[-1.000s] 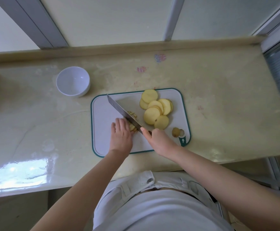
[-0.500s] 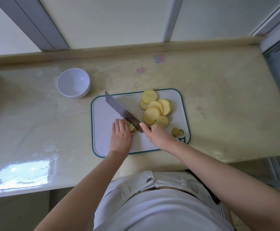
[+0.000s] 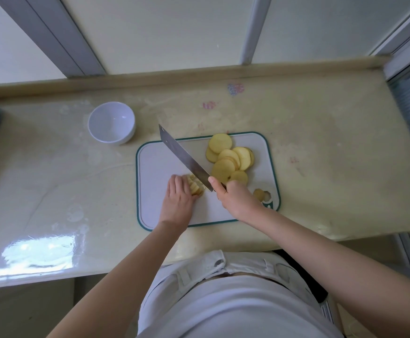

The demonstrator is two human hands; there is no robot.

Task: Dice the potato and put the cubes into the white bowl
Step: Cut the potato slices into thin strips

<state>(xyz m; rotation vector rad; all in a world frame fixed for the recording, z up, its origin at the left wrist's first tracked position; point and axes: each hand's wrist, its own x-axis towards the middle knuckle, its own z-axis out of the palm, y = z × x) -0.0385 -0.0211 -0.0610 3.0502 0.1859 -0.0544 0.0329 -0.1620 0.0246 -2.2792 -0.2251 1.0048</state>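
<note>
Stretching across the view, the glossy cream counter carries a green-rimmed white cutting board near its front edge. Over the board the left hand lies flat, fingers together and fairly straight, pressing on a small stack of cut potato, while the right hand is wrapped round the handle of the knife — its broad blade slants up-left, edge at the stack beside the left fingertips. The white bowl stands on the counter off the board's far left corner — round potato slices lie piled on the board's far right, small end pieces near the right hand.
</note>
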